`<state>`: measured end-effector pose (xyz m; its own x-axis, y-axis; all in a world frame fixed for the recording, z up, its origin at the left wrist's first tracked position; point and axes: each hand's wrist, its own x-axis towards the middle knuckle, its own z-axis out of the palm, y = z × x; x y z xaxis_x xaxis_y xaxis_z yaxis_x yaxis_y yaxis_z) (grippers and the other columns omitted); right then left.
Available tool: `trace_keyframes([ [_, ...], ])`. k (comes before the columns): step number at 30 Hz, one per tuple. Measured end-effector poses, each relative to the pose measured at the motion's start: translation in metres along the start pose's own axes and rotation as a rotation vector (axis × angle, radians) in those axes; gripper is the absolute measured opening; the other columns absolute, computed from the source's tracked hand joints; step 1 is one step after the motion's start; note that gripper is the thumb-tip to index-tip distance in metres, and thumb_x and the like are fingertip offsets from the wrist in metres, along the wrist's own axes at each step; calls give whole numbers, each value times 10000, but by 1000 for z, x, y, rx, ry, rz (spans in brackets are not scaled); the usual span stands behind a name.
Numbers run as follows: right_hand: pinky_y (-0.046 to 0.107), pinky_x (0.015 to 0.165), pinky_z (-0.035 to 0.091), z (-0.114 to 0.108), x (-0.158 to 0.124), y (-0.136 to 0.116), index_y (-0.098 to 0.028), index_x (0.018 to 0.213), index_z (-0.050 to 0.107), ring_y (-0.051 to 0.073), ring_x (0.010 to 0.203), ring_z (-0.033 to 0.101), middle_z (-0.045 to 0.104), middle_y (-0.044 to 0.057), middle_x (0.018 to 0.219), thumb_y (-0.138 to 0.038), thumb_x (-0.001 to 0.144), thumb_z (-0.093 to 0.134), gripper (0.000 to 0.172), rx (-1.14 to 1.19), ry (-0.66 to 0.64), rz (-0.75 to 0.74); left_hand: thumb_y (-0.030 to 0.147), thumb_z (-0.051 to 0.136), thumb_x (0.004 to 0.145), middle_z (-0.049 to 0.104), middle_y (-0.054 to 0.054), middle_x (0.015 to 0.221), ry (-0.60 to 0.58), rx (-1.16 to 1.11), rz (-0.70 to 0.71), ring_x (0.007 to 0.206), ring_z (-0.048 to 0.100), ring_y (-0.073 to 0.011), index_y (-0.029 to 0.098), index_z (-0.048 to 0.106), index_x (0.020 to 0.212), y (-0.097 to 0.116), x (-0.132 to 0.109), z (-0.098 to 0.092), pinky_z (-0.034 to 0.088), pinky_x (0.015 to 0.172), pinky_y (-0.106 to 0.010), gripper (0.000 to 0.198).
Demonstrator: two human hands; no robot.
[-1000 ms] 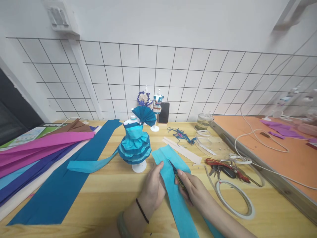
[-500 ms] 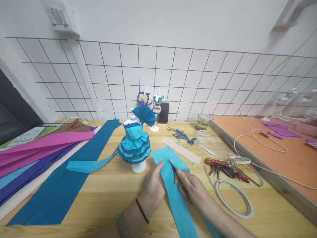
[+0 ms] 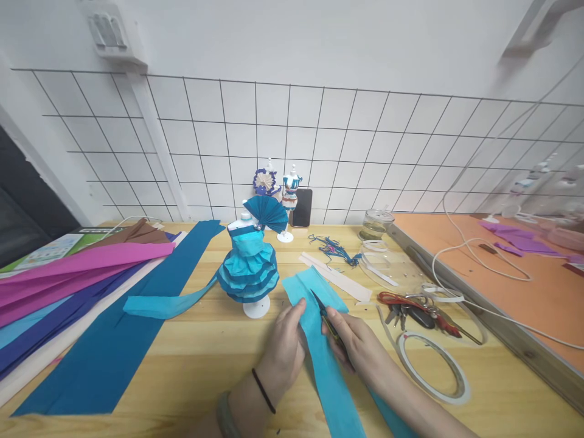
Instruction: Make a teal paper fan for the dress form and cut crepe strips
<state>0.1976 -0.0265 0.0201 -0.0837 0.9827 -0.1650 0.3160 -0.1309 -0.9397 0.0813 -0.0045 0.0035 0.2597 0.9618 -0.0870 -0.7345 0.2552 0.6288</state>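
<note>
A long light-blue crepe paper strip [image 3: 326, 365] runs from the front edge up between my hands, its far end folded or doubled over. My left hand [image 3: 287, 344] pinches the strip's left edge between thumb and fingers. In my right hand [image 3: 349, 340] is a pair of scissors [image 3: 322, 307] with dark blades pointing up and left over the paper; part of the handles is hidden by my fingers. Just beyond my left hand stands a small dress form [image 3: 249, 261] in a ruffled blue paper dress with a dark-blue pleated fan. A light-blue tail trails left from it.
Crepe paper sheets [image 3: 91, 261] in several colours lie on the left, beside a wide dark-blue strip [image 3: 118, 328]. Rightward are a tape roll [image 3: 433, 368], keys [image 3: 420, 313], a pale strip [image 3: 337, 278] and a glass jar [image 3: 376, 224]. A phone [image 3: 302, 208] leans at the wall.
The paper's far end has shifted slightly to the right and looks more folded. Both hands and the scissors stay almost in the same place.
</note>
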Motion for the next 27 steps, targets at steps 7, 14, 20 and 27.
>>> trace_keyframes([
  [7,183,322,246,0,0,0,-192,667,470,70,281,304,332,-103,333,-565,854,298,451,6,5,3,234,580,764,715,-74,786,20,-19,9,837,636,-195,114,669,737,-1,1,-1,431,839,-295,151],
  [14,186,318,237,-1,1,4,-198,652,461,71,264,291,332,-103,314,-563,860,288,455,-16,2,-17,240,565,777,710,-72,759,16,-11,5,838,636,-208,115,666,757,-2,0,-2,442,811,-303,162],
  [20,181,318,231,-1,2,3,-198,655,463,68,264,282,331,-106,316,-548,864,297,441,-15,0,-26,244,594,749,696,-63,739,32,-16,0,779,636,-208,122,653,756,1,0,-1,455,761,-309,136],
  [27,191,333,231,4,-1,6,-199,642,454,74,280,277,327,-103,320,-543,865,308,436,-29,-6,-6,240,616,721,699,-72,744,80,-23,-33,722,632,-201,124,638,726,4,0,-2,458,733,-319,118],
])
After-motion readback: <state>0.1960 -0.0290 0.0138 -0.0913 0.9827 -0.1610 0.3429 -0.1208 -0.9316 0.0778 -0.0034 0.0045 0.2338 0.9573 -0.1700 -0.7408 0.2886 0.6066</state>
